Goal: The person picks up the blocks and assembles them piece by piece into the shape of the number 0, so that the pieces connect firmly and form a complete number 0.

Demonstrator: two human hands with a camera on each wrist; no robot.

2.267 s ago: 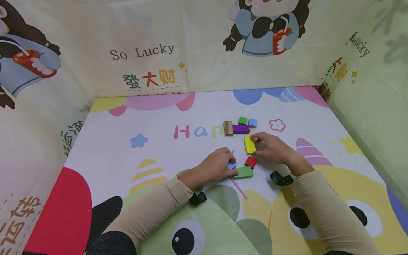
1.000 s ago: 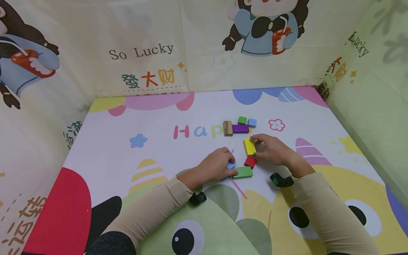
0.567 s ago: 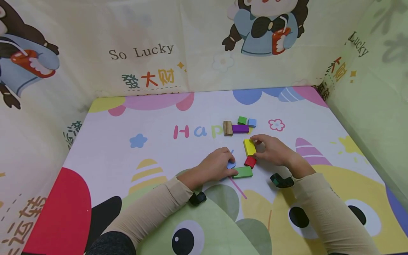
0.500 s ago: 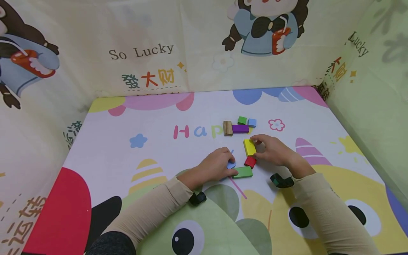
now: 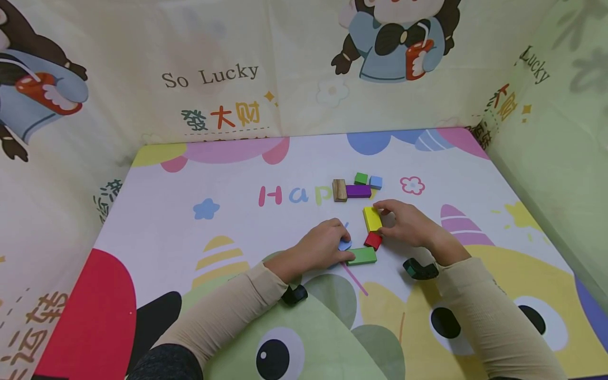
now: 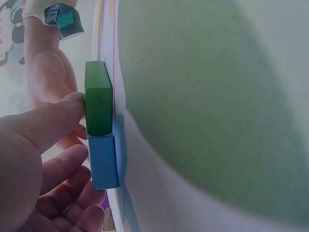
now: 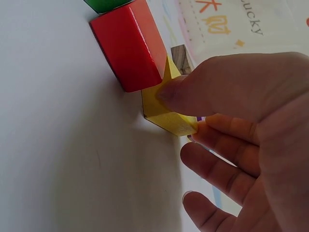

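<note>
My left hand (image 5: 323, 245) is beside a green block (image 5: 362, 256) and a blue block (image 6: 104, 162) that stand end to end. Its thumb rests on the green block's side, and its curled fingers reach behind the blue one, which the hand mostly hides in the head view. With thumb and index finger, my right hand (image 5: 404, 224) pinches a yellow block (image 5: 372, 219) at its two ends; its other fingers are loosely bent. A red block (image 5: 373, 241) sits between the yellow and green blocks, meeting the yellow one's near end in the right wrist view.
Farther back, a brown wooden block (image 5: 339, 190) adjoins a purple block (image 5: 358, 191). A small green block (image 5: 361, 178) and a light blue block (image 5: 376, 182) lie just behind them. The printed mat (image 5: 237, 211) is backed by a cloth wall (image 5: 304, 95).
Since the earliest frame, my right hand has slid the yellow block slightly toward me, against the red block. Over the last second both hands and the blocks stay in place.
</note>
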